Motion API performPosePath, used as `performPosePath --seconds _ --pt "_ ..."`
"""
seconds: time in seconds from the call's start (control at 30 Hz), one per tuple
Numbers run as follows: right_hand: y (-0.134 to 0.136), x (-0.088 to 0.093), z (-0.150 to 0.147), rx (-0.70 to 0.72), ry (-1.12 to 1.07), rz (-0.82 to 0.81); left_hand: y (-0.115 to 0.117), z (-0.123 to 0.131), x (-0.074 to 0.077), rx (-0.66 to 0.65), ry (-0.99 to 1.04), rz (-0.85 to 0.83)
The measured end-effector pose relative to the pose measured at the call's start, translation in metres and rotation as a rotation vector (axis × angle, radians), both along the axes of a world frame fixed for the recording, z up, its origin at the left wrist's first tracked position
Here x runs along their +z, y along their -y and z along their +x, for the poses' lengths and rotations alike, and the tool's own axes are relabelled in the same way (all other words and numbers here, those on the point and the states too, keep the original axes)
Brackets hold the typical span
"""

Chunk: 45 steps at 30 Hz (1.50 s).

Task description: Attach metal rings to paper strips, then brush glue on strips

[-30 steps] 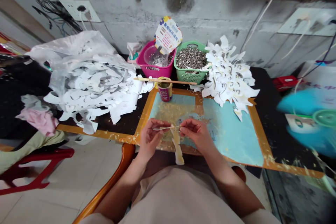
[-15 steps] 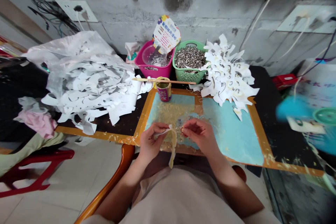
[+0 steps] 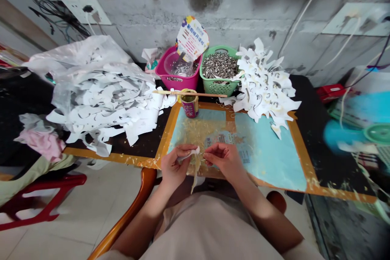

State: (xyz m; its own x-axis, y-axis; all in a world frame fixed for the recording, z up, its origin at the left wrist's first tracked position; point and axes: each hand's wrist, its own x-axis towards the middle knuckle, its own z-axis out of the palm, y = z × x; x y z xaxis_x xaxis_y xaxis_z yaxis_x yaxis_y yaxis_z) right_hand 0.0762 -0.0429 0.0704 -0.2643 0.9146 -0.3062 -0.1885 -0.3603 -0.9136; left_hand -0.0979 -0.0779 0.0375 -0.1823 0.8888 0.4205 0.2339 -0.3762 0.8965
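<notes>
Steadily, with the pale strip pinched in your left hand, level the ring beside it, pinched in your right hand.

Room over blue mat R of hands; tin w/ stick blocks fwd.

Strip apparently above table's near edge

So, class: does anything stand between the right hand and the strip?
Only a thin ring shows between the right hand and the strip, which the left hand pinches; nothing else visible blocks it.
</notes>
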Motion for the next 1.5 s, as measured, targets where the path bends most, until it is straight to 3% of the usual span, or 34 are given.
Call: performPosePath --seconds 0.17,0.37,0.53,0.63,0.8,1.0,1.23,1.5 --pt "0.002 0.0 0.011 -0.023 0.014 0.068 -0.001 0.002 0.006 0.037 0.029 -0.036" --pt "-0.001 0.004 0.014 0.089 0.024 0.259 -0.003 -0.004 0.02 -0.055 0.288 -0.418" --pt "-0.003 0.002 0.005 0.092 0.01 0.28 -0.006 -0.004 0.022 -0.091 0.416 -0.556" --pt "-0.002 0.002 0.004 0.08 0.097 0.299 -0.009 -0.004 0.023 -0.103 0.404 -0.601" --pt "-0.003 0.002 0.01 0.135 0.015 0.213 -0.02 -0.012 0.031 -0.15 0.157 -0.659" --pt "-0.007 -0.011 0.008 0.09 0.095 0.241 -0.029 -0.022 0.042 -0.207 0.081 -0.643" --pt "-0.007 -0.026 0.0 0.097 0.016 0.23 -0.022 -0.021 0.045 -0.241 0.232 -0.701" --pt "-0.008 -0.025 0.002 0.109 0.18 0.318 -0.02 -0.017 0.038 -0.286 0.302 -0.728"
